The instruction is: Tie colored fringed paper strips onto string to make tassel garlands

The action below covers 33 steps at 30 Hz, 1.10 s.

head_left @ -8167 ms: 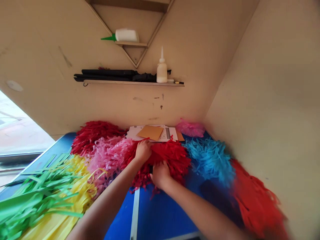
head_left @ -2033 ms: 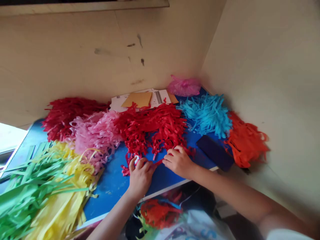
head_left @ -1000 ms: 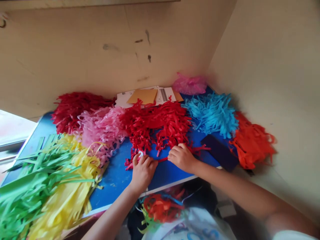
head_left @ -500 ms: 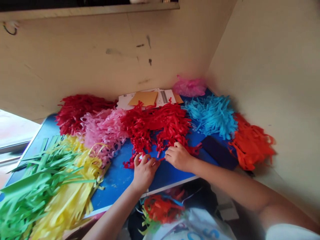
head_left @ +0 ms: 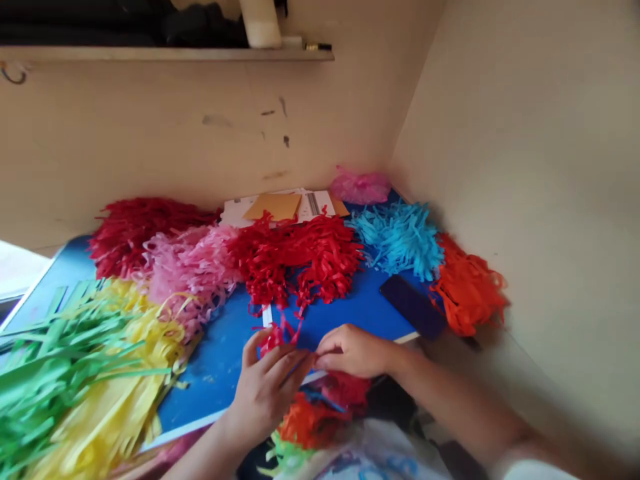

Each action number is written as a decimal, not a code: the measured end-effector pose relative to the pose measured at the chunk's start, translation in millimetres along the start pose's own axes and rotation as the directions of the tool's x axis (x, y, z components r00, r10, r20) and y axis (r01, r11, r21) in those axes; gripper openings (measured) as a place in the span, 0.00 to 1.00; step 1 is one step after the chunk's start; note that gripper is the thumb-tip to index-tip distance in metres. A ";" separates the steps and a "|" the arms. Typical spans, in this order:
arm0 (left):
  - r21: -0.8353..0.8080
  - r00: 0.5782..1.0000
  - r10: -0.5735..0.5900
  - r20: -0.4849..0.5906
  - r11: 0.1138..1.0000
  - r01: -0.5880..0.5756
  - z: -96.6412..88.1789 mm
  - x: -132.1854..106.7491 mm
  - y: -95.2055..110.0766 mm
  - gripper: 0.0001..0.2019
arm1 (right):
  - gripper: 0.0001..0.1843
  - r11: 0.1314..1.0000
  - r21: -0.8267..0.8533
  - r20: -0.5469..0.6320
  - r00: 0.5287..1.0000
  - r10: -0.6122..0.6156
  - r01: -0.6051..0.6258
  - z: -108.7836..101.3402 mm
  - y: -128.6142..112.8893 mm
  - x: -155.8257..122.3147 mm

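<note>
Both hands meet at the near edge of the blue table. My left hand has its fingers curled around a small tuft of red paper strips, which stands up above the fingertips. My right hand is closed in a pinch against the left fingertips; what it pinches is too small to make out. Just beyond the hands lies the large pile of red shredded paper.
Piles of shredded paper ring the table: dark red, pink, yellow, green, light blue, orange. A dark phone lies near the right edge. Papers and a brown envelope sit by the wall. More coloured strips lie below the table edge.
Both hands have drawn back from the red pile to the table's near edge, and the left hand has lifted a small red tuft away from the pile. The camera tilted down.
</note>
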<state>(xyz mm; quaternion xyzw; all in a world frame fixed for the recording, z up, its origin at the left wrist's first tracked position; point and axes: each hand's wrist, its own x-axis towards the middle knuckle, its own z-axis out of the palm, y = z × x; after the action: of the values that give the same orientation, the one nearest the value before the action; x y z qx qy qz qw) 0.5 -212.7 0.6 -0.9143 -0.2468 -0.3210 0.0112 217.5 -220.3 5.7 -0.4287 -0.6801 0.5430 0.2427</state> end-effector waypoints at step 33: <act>-0.745 0.526 -0.782 0.334 0.123 0.656 24.8 -8.4 30.7 0.08 | 0.08 0.969 -0.134 -0.688 0.723 0.061 -0.209 -36.3 51.6 -0.3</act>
<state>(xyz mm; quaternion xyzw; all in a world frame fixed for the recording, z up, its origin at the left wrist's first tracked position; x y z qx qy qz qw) 23.3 -238.9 -19.8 -0.5460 -0.4779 -0.4205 -0.5447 263.0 -199.1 -32.5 -0.6679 -0.5627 0.2932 0.3890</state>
